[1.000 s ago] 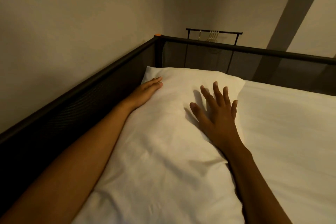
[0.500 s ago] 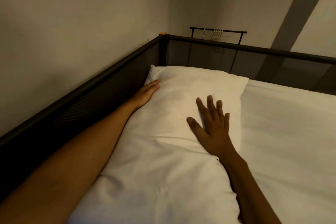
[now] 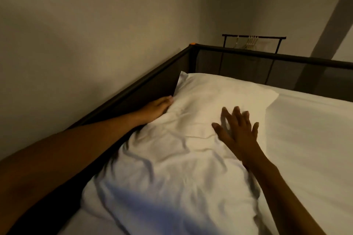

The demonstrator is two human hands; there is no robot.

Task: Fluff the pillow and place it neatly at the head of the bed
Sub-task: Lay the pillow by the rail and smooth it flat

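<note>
We see one pillow (image 3: 183, 139) on one bed (image 3: 309, 139); our left hand (image 3: 155, 108) presses its side, fingers tucked, grip unclear; right hand (image 3: 236, 133) splayed flat.

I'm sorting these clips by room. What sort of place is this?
Most likely a bedroom: a white pillow lies on a sheeted mattress inside a dark mesh bed frame, with a clothes rack holding hangers behind.

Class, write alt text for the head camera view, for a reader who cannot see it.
Two bare hands work a white pillow lying along the dark mesh bed rail: the left hand tucked at its rail-side edge, the right hand spread flat on top. The pillowcase is wrinkled, a white sheet covers the mattress, and a clothes rack with hangers stands beyond the bed.
</note>
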